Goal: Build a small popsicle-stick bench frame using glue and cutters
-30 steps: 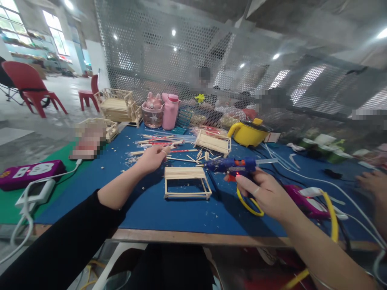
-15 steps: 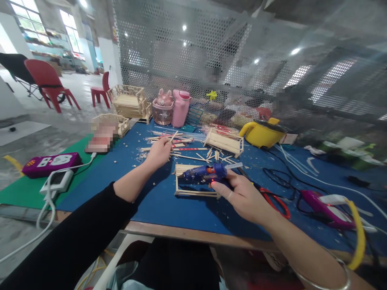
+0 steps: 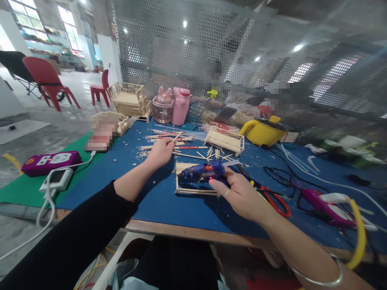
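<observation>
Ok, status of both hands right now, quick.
Left hand: closed, pinching a thin wooden stick.
Right hand: closed around the blue hot-glue gun.

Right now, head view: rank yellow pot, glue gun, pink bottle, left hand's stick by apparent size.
1. Yellow pot and glue gun: look alike, unranked; gun is nearer the camera.
2. Pink bottle
3. Stick in left hand

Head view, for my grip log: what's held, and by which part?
Right hand: blue glue gun, by its handle. Left hand: wooden stick, by one end.
</observation>
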The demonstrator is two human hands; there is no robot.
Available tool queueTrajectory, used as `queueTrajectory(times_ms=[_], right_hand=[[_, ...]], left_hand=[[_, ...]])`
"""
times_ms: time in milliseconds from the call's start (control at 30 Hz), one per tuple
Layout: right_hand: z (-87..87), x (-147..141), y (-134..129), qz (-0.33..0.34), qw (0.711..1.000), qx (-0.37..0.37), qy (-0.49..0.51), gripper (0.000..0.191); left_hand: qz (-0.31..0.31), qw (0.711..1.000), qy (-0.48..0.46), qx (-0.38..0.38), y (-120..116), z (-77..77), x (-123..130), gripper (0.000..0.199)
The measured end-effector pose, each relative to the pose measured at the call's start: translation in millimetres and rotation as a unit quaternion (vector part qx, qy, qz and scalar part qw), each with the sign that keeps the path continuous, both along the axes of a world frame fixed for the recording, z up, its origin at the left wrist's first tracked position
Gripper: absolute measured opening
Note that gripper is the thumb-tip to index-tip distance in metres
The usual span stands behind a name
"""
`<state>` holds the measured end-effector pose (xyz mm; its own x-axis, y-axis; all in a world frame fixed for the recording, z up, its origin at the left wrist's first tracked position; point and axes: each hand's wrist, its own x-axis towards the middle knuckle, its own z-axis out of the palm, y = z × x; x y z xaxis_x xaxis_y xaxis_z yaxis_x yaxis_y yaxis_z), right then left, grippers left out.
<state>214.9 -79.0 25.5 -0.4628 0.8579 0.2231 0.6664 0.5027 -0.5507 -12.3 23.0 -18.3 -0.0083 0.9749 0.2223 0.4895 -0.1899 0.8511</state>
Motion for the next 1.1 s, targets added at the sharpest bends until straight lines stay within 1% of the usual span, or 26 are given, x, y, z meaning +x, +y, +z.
queueTrajectory(times_ms=[167, 267, 333, 400, 467, 500, 567, 667, 700, 767, 867, 933, 1000, 1033, 1067, 1100], right_hand=[[0.5, 2, -2, -0.009, 0.999, 0.018, -0.034, 0.035], [4.6, 8, -3, -0.011, 0.999, 0.020, -0.036, 0.035], [10.2, 19, -1, -0.032, 0.999, 0.002, -0.021, 0.035], [17.6, 36, 5, -0.079, 0.997, -0.026, -0.001, 0.040], [25.3, 57, 19, -0.148, 0.988, -0.028, 0.014, 0.045], [28.7, 68, 28, -0.172, 0.985, -0.012, 0.007, 0.046], [33.3, 89, 51, -0.217, 0.975, 0.048, -0.009, 0.044], [33.4, 108, 89, -0.271, 0.949, 0.134, -0.091, 0.044], [31.6, 111, 101, -0.284, 0.939, 0.145, -0.128, 0.045], [26.3, 110, 124, -0.304, 0.921, 0.157, -0.187, 0.046], [17.1, 99, 152, -0.269, 0.916, 0.182, -0.235, 0.044], [12.9, 89, 164, -0.242, 0.918, 0.177, -0.260, 0.040], [11.7, 79, 165, -0.235, 0.917, 0.158, -0.279, 0.038], [12.2, 74, 160, -0.236, 0.917, 0.162, -0.277, 0.037], [13.1, 69, 150, -0.235, 0.918, 0.171, -0.270, 0.037], [14.3, 64, 137, -0.232, 0.916, 0.218, -0.245, 0.037]], left_hand=[[0.002, 1.000, 0.011, 0.000, 0, 0.2, 0, 0.022], [0.007, 1.000, 0.020, 0.004, 0, -0.3, -1, 0.025], [0.014, 0.999, 0.027, 0.013, 1, -0.6, -2, 0.026], [0.019, 0.999, 0.035, 0.025, 2, 0.0, -3, 0.028], [0.018, 0.998, 0.041, 0.042, 1, 1.9, -3, 0.028], [0.017, 0.998, 0.042, 0.052, 1, 3.0, -3, 0.029], [0.011, 0.995, 0.054, 0.079, -2, 5.0, -1, 0.028], [0.007, 0.986, 0.097, 0.137, -5, 5.3, 2, 0.029], [0.008, 0.982, 0.110, 0.153, -6, 4.8, 3, 0.030], [0.010, 0.978, 0.119, 0.171, -6, 3.3, 4, 0.030], [0.003, 0.974, 0.117, 0.194, -7, 2.6, 4, 0.024], [-0.010, 0.966, 0.125, 0.226, -8, 3.9, 3, 0.018], [-0.031, 0.953, 0.146, 0.264, -10, 6.5, 3, 0.016], [-0.041, 0.945, 0.160, 0.283, -13, 8.2, 4, 0.017], [-0.050, 0.936, 0.175, 0.300, -16, 10.0, 5, 0.018], [-0.058, 0.928, 0.190, 0.316, -21, 11.9, 8, 0.018]])
